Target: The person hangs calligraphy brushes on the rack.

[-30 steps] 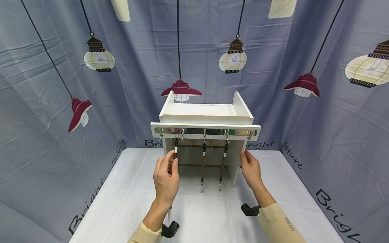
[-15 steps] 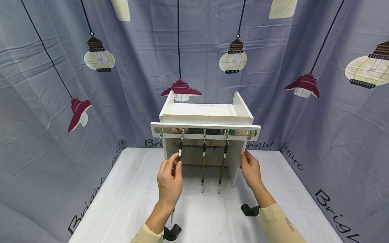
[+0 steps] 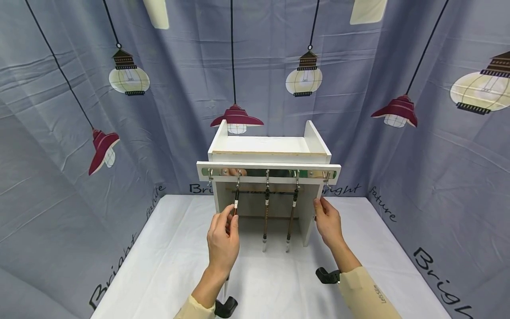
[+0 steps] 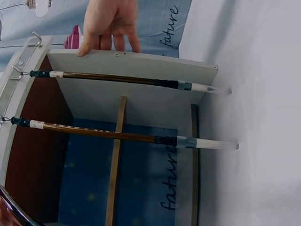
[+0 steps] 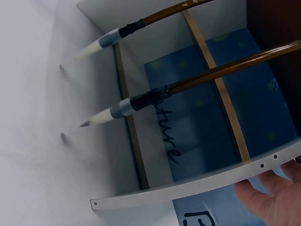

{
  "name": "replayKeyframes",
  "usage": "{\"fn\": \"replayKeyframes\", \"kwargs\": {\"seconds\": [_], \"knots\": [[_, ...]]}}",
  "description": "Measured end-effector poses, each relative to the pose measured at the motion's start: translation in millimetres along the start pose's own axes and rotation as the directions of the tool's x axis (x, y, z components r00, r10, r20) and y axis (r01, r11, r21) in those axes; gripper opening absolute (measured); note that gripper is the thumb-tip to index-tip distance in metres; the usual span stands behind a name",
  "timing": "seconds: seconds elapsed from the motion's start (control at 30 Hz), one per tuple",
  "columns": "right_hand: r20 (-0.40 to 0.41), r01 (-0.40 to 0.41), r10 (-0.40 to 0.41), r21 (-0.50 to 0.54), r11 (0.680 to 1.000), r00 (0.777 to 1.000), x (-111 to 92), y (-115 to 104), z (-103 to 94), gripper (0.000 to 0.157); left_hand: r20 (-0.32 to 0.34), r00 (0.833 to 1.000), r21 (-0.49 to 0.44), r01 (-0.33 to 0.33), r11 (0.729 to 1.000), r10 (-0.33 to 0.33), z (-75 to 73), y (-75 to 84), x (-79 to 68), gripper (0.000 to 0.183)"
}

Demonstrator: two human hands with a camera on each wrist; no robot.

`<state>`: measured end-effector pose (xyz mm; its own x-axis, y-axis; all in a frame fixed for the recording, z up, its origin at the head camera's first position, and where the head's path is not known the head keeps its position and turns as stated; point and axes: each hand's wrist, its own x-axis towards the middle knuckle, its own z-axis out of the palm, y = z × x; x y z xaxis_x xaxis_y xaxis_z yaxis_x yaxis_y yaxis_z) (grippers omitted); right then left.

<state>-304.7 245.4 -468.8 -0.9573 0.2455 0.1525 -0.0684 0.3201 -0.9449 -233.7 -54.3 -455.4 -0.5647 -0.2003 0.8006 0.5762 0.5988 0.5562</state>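
My left hand (image 3: 224, 246) pinches the upper handle of a dark writing brush (image 3: 236, 204), whose top meets the second hook from the left on the metal hook rail (image 3: 255, 172). The brush's lower part is mostly hidden behind the hand. Further right, two more writing brushes hang tip down, the middle brush (image 3: 266, 217) and the right brush (image 3: 292, 217). Brown handles and white bristles show on the middle brush (image 4: 99, 133) and the right brush (image 4: 117, 79) in the left wrist view. My right hand (image 3: 329, 223) grips the right side panel (image 3: 312, 217) of the white wooden rack (image 3: 271, 157).
The rack stands on a white-covered table (image 3: 179, 248), with an open tray-like top (image 3: 267, 144). Both outermost hooks, the left hook (image 3: 210, 177) and the right hook (image 3: 327, 178), carry nothing. A grey-blue curtain (image 3: 183, 110) printed with lamps surrounds the table.
The left hand has moved right with its brush, bringing the brush's loop from left of the second hook onto that hook's position, then slid slightly down. The right hand has stayed in place.
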Motion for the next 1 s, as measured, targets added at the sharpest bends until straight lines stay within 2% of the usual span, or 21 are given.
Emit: {"fn": "replayKeyframes", "kwargs": {"seconds": [0.53, 0.83, 1.0], "knots": [[-0.008, -0.011, 0.011, 0.0, 1.0, 1.0, -1, 3, -0.6, 0.075, 0.02, 0.999, 0.042, 0.026, 0.999, -0.027, 7.9, -8.1, -4.3, 0.03], [-0.011, -0.019, 0.019, 0.005, 1.0, 1.0, -2, 1, 2.1, 0.072, 0.061, 0.998, 0.085, 0.013, 0.996, -0.018, 13.4, -17.9, -4.0, 0.034], [-0.01, -0.012, 0.012, -0.003, 1.0, 1.0, -1, -1, 0.9, 0.071, 0.081, 0.997, 0.113, -0.016, 0.993, 0.007, 20.0, -25.2, 0.0, 0.033]]}}
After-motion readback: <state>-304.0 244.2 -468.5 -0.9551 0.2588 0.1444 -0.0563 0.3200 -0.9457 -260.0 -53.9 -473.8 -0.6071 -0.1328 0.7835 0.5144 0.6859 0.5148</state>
